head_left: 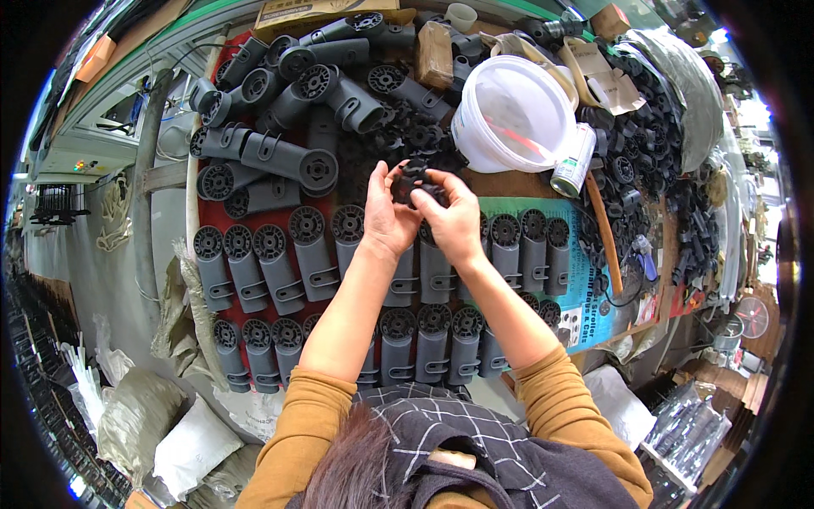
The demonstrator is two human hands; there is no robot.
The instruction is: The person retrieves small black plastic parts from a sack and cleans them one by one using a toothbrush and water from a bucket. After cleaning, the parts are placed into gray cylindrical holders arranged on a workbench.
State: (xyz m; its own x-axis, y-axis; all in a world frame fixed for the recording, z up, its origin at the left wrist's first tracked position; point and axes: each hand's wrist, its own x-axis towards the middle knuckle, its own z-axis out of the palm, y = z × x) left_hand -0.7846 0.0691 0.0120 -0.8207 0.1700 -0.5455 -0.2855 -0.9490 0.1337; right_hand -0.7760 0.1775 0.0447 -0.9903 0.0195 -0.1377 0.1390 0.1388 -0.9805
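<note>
Both of my hands meet over the middle of the table, at the near edge of a pile of small black plastic parts [415, 129]. My left hand [386, 208] and my right hand [451, 216] are closed around a small dark plastic part [415, 180]; its exact shape is partly hidden by my fingers. Below my wrists stand two rows of grey plastic tube fittings [275, 263] with round spoked ends facing up. My forearms cover some of them.
More grey fittings [284, 159] lie heaped at the back left. A white bucket [483, 136] stands right of my hands, beside a spray can [575, 161] and a wooden-handled tool [604, 225]. Many black parts [627, 161] are piled at the right. A carton [322, 10] sits at the back.
</note>
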